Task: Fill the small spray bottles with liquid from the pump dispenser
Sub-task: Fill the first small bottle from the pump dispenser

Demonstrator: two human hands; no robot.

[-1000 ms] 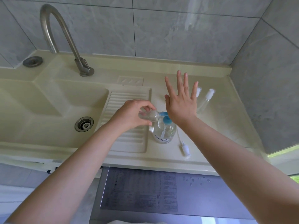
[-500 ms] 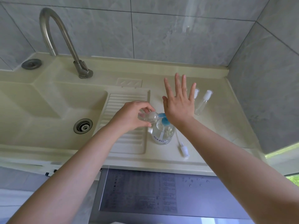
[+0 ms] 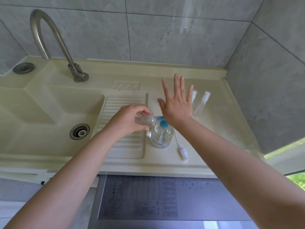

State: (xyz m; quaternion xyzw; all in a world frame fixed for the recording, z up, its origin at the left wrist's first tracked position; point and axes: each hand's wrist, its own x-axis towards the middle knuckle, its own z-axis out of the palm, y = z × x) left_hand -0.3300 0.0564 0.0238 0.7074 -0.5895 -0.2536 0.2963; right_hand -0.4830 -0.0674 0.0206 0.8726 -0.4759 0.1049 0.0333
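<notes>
A clear pump dispenser [image 3: 162, 136] with a blue pump head [image 3: 162, 123] stands on the cream counter beside the ribbed drainboard. My left hand [image 3: 130, 120] grips a small clear spray bottle [image 3: 146, 120], tilted on its side with its open mouth at the blue spout. My right hand [image 3: 177, 104] has straight, spread fingers, and the heel of its palm rests on the pump head. Two capped small spray bottles [image 3: 201, 103] lie behind my right hand; the nearer one [image 3: 194, 95] is partly hidden. A loose white spray cap with its tube [image 3: 182, 151] lies in front of the dispenser.
A sink basin with a metal drain [image 3: 79, 131] lies to the left, below a curved steel tap [image 3: 54, 45]. Grey tiled walls close in the back and right. A grey appliance top [image 3: 165, 199] with water drops sits below the counter's front edge [image 3: 148, 171].
Both hands, the held bottle and the dispenser keep their places; my right palm stays on the pump head. The view has shifted only slightly.
</notes>
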